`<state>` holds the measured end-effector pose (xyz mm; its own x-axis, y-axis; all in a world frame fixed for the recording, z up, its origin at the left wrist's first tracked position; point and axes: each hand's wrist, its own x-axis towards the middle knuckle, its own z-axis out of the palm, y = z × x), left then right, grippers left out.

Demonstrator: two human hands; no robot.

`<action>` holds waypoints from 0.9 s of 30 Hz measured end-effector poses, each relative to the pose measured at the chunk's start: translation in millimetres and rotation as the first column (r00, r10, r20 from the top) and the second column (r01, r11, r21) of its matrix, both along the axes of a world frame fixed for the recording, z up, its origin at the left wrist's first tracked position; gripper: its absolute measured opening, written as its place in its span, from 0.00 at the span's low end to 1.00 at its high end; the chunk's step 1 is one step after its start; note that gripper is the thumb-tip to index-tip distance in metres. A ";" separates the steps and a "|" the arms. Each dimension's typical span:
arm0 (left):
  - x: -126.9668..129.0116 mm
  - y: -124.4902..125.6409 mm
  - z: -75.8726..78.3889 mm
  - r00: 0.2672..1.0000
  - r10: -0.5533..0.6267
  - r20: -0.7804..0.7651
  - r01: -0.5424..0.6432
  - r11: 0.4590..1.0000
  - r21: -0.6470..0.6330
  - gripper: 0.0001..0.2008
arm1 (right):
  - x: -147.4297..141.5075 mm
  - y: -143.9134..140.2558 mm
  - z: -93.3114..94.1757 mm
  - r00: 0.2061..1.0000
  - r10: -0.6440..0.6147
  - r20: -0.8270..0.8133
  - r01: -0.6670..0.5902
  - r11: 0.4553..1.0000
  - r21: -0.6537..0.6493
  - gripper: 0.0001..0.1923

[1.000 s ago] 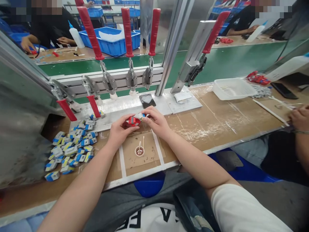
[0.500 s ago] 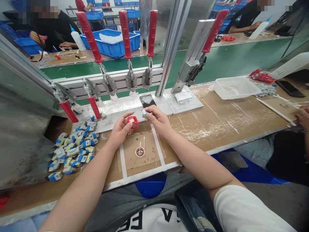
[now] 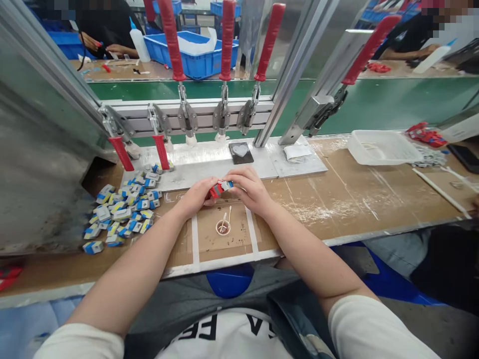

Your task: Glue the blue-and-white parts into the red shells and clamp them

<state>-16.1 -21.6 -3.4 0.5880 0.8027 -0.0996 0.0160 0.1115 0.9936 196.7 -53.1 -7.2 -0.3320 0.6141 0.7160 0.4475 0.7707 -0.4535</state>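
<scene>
- Left hand [image 3: 197,197]: fingers pinch red part [image 3: 216,191].
- Right hand [image 3: 251,189]: fingers pinch gray-blue block [image 3: 226,185], right of red part, seemingly touching; long axis unclear.
- Both above desk [image 3: 299,204], behind front edge.

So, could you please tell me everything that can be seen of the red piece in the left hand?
The red piece is small and bright red with some grey on it, and looks like moulded plastic. The left hand grips it above the worktop, hiding part of its outline, so its full shape and exact tilt cannot be told. Just beside it is the grey-and-blue block in the right hand; whether the two touch is unclear.
</scene>
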 end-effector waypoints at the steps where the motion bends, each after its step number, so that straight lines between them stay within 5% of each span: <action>1: -0.2 0.2 -1.0 1.000 -0.002 0.014 0.002 1.000 -0.014 0.23 | 1.1 0.8 -0.6 1.000 0.000 0.026 0.001 1.000 -0.016 0.18; 7: -6.2 -1.0 -3.0 0.997 -0.043 0.066 0.045 0.998 -0.031 0.23 | 10.5 5.1 -3.9 0.996 0.031 0.086 -0.023 0.996 -0.091 0.16; 10: -8.9 -5.2 0.0 0.996 -0.075 0.055 0.072 0.996 0.045 0.21 | 13.1 4.7 -5.6 0.998 0.061 0.006 -0.059 0.990 -0.128 0.15; 15: -6.2 -12.6 2.6 0.997 0.073 0.020 -0.075 0.956 0.283 0.25 | 6.2 2.2 -9.6 0.972 0.095 -0.214 -0.161 0.935 -0.315 0.16; 20: -3.1 -16.5 -1.3 0.994 0.078 0.081 -0.102 0.928 0.359 0.37 | -3.8 3.3 -12.9 0.937 0.038 -0.348 -0.196 0.879 -0.434 0.36; 23: -1.9 -17.8 -3.5 0.986 0.125 0.113 -0.163 0.874 0.458 0.42 | -8.1 3.6 -13.6 0.925 0.089 -0.371 -0.273 0.832 -0.482 0.45; 27: -3.5 -18.5 -4.7 0.978 0.200 0.064 -0.196 0.760 0.620 0.36 | -9.9 1.6 -12.4 0.936 0.095 -0.339 -0.288 0.760 -0.583 0.48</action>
